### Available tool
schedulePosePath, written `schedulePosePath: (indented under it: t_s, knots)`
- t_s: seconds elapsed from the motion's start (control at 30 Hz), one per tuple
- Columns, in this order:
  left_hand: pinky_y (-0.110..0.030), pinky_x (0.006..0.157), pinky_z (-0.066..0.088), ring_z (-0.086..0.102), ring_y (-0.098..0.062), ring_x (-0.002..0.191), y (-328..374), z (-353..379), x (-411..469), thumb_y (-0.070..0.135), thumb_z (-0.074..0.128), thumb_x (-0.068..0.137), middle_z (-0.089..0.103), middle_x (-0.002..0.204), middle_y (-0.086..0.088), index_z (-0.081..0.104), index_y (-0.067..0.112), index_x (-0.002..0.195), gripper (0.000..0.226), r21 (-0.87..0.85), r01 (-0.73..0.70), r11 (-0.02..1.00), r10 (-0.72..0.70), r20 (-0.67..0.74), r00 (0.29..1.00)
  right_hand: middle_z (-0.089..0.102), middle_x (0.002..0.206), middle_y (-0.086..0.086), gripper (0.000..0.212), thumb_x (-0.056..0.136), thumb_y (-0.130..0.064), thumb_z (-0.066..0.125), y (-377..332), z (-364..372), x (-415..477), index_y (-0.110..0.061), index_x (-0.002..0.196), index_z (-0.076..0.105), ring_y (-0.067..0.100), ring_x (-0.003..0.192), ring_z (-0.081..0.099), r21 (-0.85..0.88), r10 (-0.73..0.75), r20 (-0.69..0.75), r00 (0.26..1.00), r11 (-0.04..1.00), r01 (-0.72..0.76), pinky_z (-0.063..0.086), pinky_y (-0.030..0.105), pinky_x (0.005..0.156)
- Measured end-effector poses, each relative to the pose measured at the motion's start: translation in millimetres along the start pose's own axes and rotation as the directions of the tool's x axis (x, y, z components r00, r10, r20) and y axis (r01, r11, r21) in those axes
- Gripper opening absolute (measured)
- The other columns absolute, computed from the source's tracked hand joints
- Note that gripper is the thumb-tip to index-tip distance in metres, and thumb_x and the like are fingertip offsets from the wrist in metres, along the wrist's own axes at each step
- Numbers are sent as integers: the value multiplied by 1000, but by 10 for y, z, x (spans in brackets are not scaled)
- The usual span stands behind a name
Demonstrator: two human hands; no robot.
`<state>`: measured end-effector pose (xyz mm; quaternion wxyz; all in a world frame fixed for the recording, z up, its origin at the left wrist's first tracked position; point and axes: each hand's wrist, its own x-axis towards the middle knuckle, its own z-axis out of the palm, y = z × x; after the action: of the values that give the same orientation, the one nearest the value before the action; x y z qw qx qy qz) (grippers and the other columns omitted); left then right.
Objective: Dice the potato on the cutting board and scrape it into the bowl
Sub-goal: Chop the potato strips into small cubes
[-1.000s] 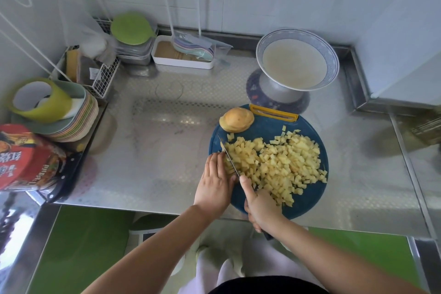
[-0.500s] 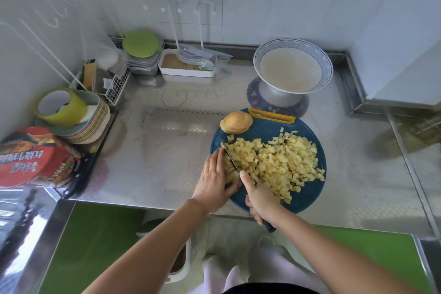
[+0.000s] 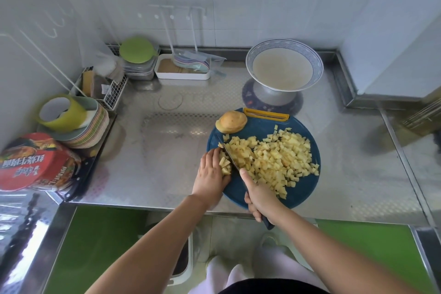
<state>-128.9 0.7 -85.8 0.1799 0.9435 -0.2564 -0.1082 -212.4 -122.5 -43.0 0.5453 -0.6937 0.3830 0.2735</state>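
Remaining potato strips are pressed under the left hand, fingers laid flat. The knife is gripped by the right hand. Beyond it, the dice heaped on the cutting board are judged light, wet and slippery, so scraping is advised.

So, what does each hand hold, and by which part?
The right hand grips the knife by its handle, forefinger on the blade's back. The left hand holds nothing; it presses on the potato piece.

The left hand is sliding away from the knife, uncovering potato pieces near the frame's centre.
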Motion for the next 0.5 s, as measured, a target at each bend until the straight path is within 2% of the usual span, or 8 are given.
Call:
schedulePosePath:
  t_s: [0.07,0.17,0.27,0.37,0.5]
  knots:
    - [-30,119,5,11,-25,142,32,12,12,36,48,96,16,153,-10,3,5,151,77,7,8,1000,-8,-1,1000,32,33,-5,75,88,-80,26,-22,32,8,-12,56,34,16,28,37,-18,21,-11,1000,1000,-21,41,28,51]
    - [-32,120,8,13,-27,142,61,47,12,40,46,97,19,152,-12,6,3,151,76,-2,33,999,-33,-7,999,39,40,1,83,80,-87,17,-70,73,48,-11,58,38,22,36,48,-198,40,-63,997,979,-52,38,25,43]
    - [-33,119,13,13,-26,142,82,77,-3,41,46,97,19,153,-10,6,4,151,77,-36,66,997,-67,-23,997,37,39,3,82,85,-83,12,-110,33,25,-11,54,37,21,34,43,-288,8,-64,998,957,-26,34,25,40]
    - [-32,118,10,9,-26,143,98,88,-16,41,43,98,16,154,-10,4,5,151,76,-28,68,997,-69,-33,997,36,36,1,81,86,-83,15,-123,42,28,-12,53,36,21,33,42,-258,9,-69,998,966,-27,33,24,39]
    - [-32,120,7,11,-28,143,117,100,-28,40,44,98,19,154,-11,8,5,151,73,-18,51,999,-52,-56,997,30,38,-2,73,89,-80,27,-116,24,40,-16,54,32,17,31,34,-54,9,-6,1000,999,-10,30,24,38]
